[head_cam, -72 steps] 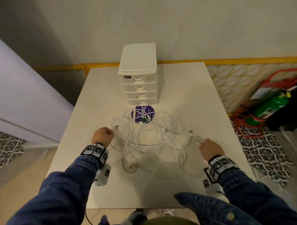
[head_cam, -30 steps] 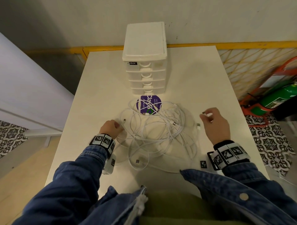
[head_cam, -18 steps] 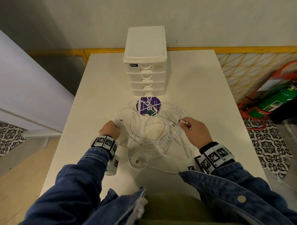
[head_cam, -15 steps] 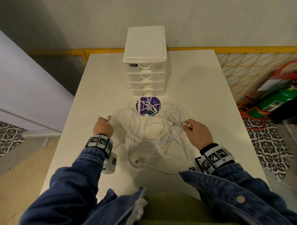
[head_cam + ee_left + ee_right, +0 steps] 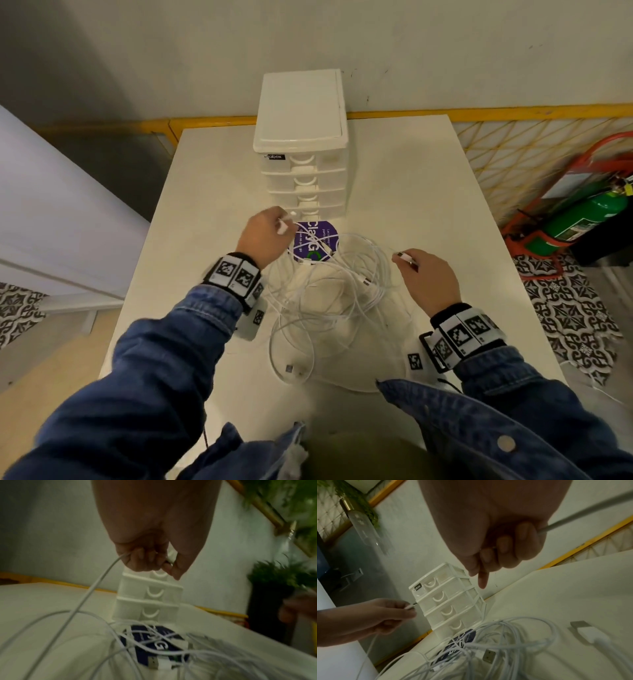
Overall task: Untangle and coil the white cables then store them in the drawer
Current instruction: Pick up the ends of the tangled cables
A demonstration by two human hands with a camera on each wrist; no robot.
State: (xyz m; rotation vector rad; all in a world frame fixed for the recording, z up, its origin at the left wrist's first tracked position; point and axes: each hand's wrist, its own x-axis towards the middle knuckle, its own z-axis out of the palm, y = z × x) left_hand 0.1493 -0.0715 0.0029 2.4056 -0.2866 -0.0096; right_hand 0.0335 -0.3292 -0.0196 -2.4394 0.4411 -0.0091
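White cables lie in a loose tangle on the white surface, just in front of the 4-drawer unit at the back centre; all drawers closed. Left hand is raised beside the lowest drawer, fingers curled round one cable end w/ the plug pinched at thumb. Right hand holds another plug end over the right side of the pile, fingers curled on the cord, index pointing out. A round purple sticker sits under the strands right by the unit's base; reads approx "Clay G", small print too fine to read. Black label on top drawer ends "...abox". A USB plug lies loose in the heap. Off the surface, right: green extinguisher in a red stand, patterned floor tiles; yellow rail along the wall
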